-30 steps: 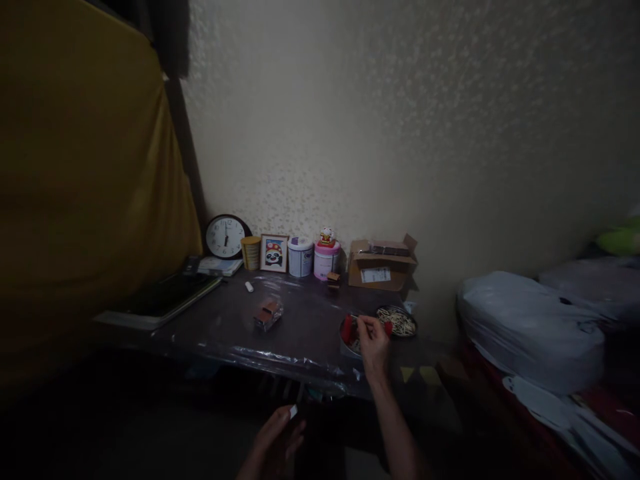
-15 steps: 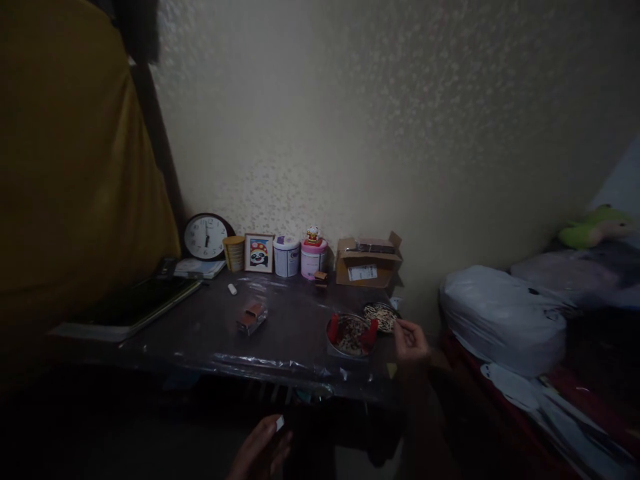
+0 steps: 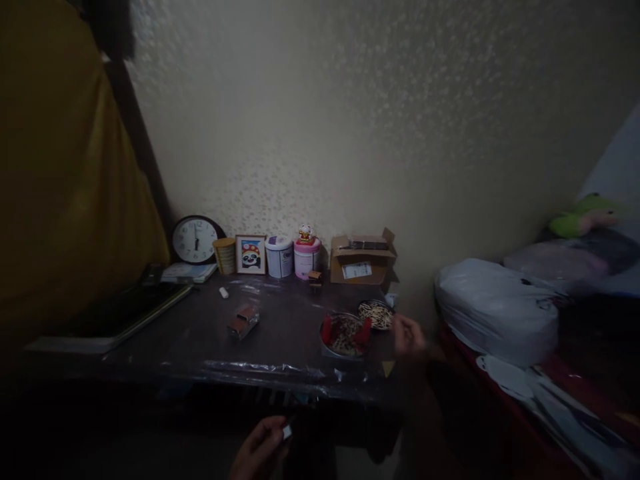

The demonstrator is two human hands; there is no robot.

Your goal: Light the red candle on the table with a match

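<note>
My left hand is low in the dark below the table edge, its fingers closed on a small white object. My right hand hovers just right of a metal bowl with red handles. It is blurred and its fingers look curled, so I cannot make out its grip. Behind the bowl sits a dark dish of pale sticks. A small brown box lies near the middle of the plastic-covered table.
Along the wall stand a clock, a panda picture, two tins and an open cardboard box. A flat dark slab lies at the left by a yellow curtain. A white bag lies on the right.
My right hand has left the bowl and moved to its right, off the table's corner. My view has swung to the right. My left hand stays low with the white object.
</note>
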